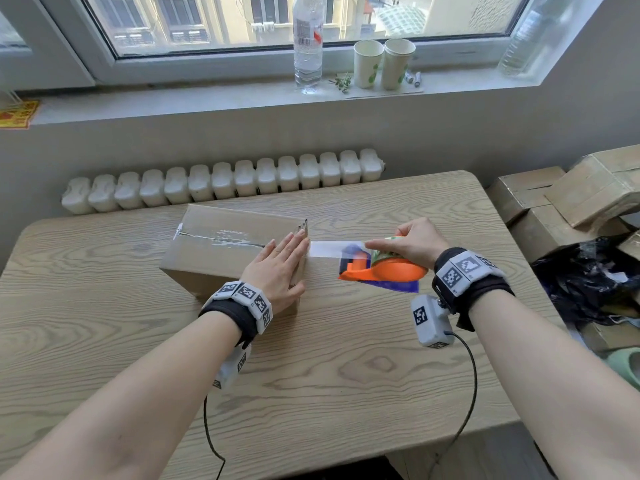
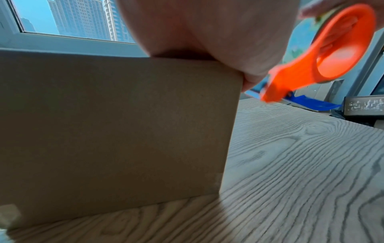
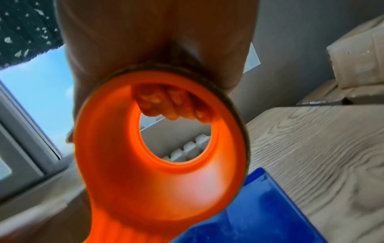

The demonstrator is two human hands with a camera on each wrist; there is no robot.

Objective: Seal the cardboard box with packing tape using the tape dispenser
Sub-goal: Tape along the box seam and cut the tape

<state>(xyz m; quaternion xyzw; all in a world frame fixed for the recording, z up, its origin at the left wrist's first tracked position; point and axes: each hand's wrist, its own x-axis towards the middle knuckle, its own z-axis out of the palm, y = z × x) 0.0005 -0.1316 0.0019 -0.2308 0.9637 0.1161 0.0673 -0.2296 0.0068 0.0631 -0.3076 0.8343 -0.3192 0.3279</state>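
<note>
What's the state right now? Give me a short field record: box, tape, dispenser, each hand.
box: cardboard box on wooden table, flaps closed
tape: clear strip stretched from the box's right edge to the dispenser, uncut
dispenser: orange tape dispenser held off the box's right side, above a blue sheet
left hand: flat, pressing the box top at its right end
right hand: grips the dispenser

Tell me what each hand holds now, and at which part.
The right hand holds the orange tape dispenser by its round roll end. The left hand holds nothing; it lies flat on the cardboard box.
</note>
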